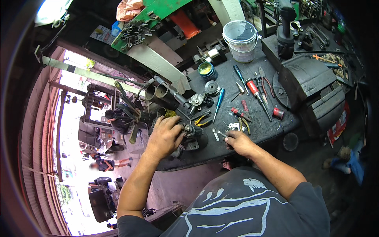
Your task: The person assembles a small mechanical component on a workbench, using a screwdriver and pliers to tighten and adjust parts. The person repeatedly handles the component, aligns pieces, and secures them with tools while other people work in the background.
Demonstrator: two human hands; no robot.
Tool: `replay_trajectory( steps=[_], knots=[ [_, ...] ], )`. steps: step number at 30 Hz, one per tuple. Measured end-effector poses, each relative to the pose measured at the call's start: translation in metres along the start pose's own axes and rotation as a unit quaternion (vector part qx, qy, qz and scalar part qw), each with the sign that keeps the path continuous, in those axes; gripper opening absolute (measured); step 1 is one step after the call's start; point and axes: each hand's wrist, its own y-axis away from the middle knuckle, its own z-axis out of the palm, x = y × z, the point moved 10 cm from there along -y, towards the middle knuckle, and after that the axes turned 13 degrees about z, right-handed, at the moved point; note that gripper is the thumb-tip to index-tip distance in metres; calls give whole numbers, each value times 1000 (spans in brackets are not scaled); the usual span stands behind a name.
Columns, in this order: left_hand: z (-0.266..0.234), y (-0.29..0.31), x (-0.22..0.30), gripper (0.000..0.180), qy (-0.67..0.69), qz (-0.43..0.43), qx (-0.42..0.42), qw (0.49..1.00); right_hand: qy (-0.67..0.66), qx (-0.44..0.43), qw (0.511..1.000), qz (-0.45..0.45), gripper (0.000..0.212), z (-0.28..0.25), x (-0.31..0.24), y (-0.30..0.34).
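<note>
My left hand (165,136) is at the bench's near edge, its fingers curled over the end of a dark cylindrical metal part (193,131), which looks like part of a small motor. Below the hand is a metal bracket-like piece (192,146), partly hidden. My right hand (240,143) pinches a small wrench (222,134), its ring end pointing toward the part. Beside that ring end is a short shiny metal piece (216,136). Yellow-handled pliers (203,121) and a blue screwdriver (219,103) lie just beyond the part.
On the dark workbench (260,132) lie a red-handled tool (254,89), pliers (266,83), a pulley (212,87) and loose wire. A white bucket (241,43) and grease tub (207,71) stand farther back. A large vise (312,87) takes up the right side. Other people are at left, away from the bench.
</note>
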Motion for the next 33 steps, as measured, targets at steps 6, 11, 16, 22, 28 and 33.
replay_trajectory(
  steps=[6, 11, 16, 22, 28, 33],
  knots=[
    [2, 1, -7, 20, 7, -29, 2, 1000, -174, -120, 977, 24, 26, 25, -7, 9],
    [3, 2, -7, 20, 8, -23, 29, 999, -168, -150, 974, 8, 25, 38, -19, 16],
    [4, 1, -4, 21, -13, -15, 19, 1000, -134, -163, 977, 13, 25, 47, -13, 9],
    [2, -1, -6, 21, 10, -22, -16, 1000, -136, -165, 977, 2, 25, 42, -7, 7],
    [-5, -8, -7, 15, 32, -3, 31, 999, -138, -154, 978, 3, 27, 31, -6, 9],
    [-34, 21, -30, 8, 141, -102, 220, 960, -149, -139, 979, -4, 26, 25, -4, 12]
  ],
)
